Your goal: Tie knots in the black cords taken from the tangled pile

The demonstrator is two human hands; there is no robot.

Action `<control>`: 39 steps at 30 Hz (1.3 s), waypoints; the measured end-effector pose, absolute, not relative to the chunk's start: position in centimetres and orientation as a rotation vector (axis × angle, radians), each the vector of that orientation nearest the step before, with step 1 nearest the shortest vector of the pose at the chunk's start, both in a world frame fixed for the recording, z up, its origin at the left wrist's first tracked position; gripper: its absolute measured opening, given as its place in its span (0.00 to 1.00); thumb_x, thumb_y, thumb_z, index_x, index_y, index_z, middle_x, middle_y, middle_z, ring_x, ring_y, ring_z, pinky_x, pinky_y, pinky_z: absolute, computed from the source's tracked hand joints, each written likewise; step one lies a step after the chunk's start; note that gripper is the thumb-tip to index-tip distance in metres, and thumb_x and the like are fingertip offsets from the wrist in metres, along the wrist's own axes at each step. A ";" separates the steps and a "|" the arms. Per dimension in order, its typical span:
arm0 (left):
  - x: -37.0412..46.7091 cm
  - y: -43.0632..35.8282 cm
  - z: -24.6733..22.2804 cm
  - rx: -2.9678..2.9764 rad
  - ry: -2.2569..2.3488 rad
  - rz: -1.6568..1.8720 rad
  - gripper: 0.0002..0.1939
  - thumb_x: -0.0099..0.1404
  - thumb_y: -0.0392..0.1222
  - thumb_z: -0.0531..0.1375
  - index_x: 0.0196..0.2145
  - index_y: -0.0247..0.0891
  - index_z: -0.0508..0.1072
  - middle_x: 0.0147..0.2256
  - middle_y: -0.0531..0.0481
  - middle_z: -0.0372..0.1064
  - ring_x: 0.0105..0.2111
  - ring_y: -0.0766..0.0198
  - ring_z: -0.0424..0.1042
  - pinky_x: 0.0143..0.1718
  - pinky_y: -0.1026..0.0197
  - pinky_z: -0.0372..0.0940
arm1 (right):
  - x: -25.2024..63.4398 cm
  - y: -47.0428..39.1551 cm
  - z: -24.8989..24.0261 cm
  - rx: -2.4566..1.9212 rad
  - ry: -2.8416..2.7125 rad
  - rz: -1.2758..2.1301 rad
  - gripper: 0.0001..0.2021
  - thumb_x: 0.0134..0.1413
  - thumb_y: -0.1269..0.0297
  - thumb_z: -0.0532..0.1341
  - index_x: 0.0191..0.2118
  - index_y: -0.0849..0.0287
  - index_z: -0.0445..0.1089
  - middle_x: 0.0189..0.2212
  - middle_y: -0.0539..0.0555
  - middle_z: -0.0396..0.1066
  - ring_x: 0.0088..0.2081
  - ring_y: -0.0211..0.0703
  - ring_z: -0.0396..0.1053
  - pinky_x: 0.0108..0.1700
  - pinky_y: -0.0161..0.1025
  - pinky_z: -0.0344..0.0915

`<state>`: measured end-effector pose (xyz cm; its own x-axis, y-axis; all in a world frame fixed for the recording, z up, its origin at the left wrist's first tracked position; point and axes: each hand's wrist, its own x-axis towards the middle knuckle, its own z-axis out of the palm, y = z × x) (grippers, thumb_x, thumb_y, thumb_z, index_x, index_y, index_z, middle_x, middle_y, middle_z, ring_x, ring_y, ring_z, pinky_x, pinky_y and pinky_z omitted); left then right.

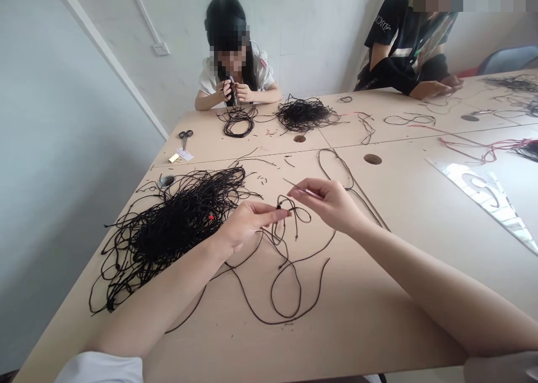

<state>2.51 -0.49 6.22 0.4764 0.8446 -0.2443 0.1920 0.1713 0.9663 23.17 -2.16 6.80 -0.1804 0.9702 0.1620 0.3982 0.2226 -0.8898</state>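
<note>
My left hand (247, 221) pinches a thin black cord (278, 207) at a small dark knot, between thumb and fingers. Loops and loose ends of it hang below the fingertips and curl over the table. Just to the right, my right hand (330, 201) is closed on a thin pointed tool (293, 185), its slim shaft sticking out to the left above the knot. A bit of pinkish handle shows between the fingers; the tool's exact kind cannot be made out. Left of my hands lies a large tangled pile of black cords (172, 226), partly behind my left forearm.
Scissors (185, 138) and small paper pieces (184, 153) lie at the table's far left. Across the table (378, 327), two people handle cords near another black pile (305, 114) and a coil (239, 123). A clear patterned sheet (483, 198) and red cords (483, 147) lie right.
</note>
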 end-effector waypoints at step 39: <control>2.6 -0.1 5.3 0.854 0.873 0.836 0.06 0.61 0.36 0.63 0.35 0.32 0.77 0.37 0.45 0.78 0.30 0.68 0.78 0.34 0.72 0.73 | 21.8 -2.2 4.6 -1.121 -1.561 1.440 0.24 0.59 0.42 0.55 0.34 0.61 0.72 0.19 0.44 0.43 0.21 0.32 0.41 0.22 0.35 0.39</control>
<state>2.55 -0.09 5.31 0.3937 0.8719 -0.2913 -0.2531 0.4074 0.8775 21.78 -2.24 4.56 -0.3593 0.9320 -0.0481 0.1233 -0.0037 -0.9924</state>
